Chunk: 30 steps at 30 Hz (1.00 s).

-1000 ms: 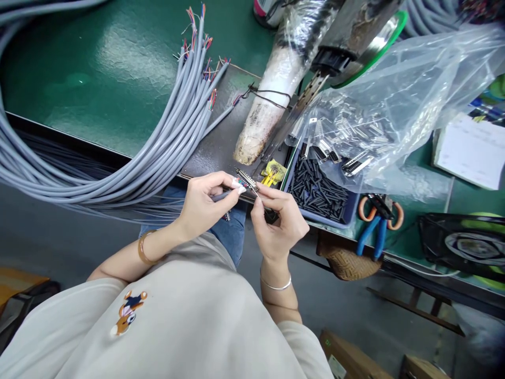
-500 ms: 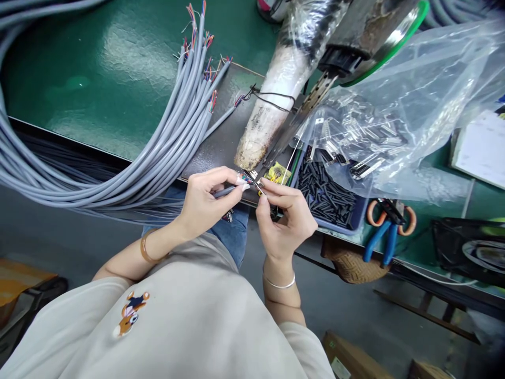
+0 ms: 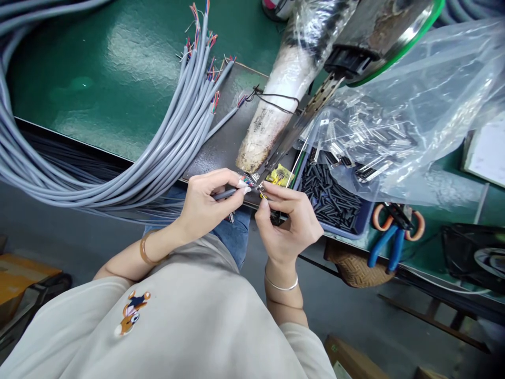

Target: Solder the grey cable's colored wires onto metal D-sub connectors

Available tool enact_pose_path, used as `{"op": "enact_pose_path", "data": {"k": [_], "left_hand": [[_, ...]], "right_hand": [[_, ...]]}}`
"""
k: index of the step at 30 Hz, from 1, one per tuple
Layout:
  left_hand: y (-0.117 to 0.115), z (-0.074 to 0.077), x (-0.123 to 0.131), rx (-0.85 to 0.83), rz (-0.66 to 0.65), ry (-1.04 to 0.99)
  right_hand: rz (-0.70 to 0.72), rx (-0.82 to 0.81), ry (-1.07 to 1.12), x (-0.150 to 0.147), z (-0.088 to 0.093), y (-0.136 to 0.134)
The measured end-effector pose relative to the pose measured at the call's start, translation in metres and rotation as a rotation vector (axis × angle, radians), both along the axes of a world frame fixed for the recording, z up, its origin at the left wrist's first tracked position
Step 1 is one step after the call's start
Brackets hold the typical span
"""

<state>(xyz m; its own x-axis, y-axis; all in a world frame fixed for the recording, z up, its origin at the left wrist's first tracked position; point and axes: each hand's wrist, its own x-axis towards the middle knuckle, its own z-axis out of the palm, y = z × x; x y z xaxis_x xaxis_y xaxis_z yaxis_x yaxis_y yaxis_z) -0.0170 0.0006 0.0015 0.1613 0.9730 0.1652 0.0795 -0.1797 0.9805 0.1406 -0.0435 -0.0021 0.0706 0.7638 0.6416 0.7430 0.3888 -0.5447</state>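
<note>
My left hand [image 3: 205, 202] pinches the end of a grey cable [image 3: 225, 193], whose coloured wires fan out at its tip. My right hand [image 3: 290, 221] is closed in a pinch on a small metal connector [image 3: 252, 181], held against those wire ends. Both hands hover at the front edge of the bench, just below the worn tip of a plastic-wrapped soldering tool [image 3: 272, 118]. A thin solder wire [image 3: 296, 160] slants down toward the connector.
A thick bundle of grey cables [image 3: 165, 142] with stripped ends curves over the green bench mat [image 3: 98, 68]. A blue tray of black tubing pieces [image 3: 329, 200] sits to the right under a clear bag of connectors [image 3: 379, 131]. Blue and orange pliers [image 3: 389, 237] lie further right.
The connector has been brought up from a tilted hold to the soldering tool's tip. Both hands shifted slightly right and up with it; the view drifted a little.
</note>
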Motion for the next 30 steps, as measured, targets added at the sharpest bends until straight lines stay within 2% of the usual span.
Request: {"op": "enact_pose_path", "data": {"k": [5, 10, 21, 30], "left_hand": [[-0.0002, -0.0048, 0.0003, -0.01, -0.003, -0.01], [0.0011, -0.0001, 0.0006, 0.009, 0.008, -0.008], [-0.0017, 0.0001, 0.0009, -0.102, 0.02, -0.001], [0.0009, 0.0001, 0.0002, -0.033, 0.013, -0.002]], "right_hand": [[0.014, -0.018, -0.005, 0.0011, -0.0017, 0.0026], [0.007, 0.015, -0.016, -0.0004, 0.0018, 0.0055], [0.006, -0.018, -0.032, 0.0001, 0.0021, 0.0019], [-0.013, 0.003, -0.054, -0.0023, 0.0054, 0.0069]]}}
